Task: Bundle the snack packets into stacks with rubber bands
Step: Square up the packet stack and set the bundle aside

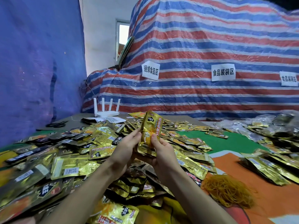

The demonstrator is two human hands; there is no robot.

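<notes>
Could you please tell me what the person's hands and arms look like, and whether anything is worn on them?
The left hand and right hand are bare: no gloves, rings or watch that I can see. The left forearm and right forearm are uncovered too, with no sleeve in view.

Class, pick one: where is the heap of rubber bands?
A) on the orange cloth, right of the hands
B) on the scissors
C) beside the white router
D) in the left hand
A: the heap of rubber bands lies on the orange cloth, right of the right hand.
</notes>
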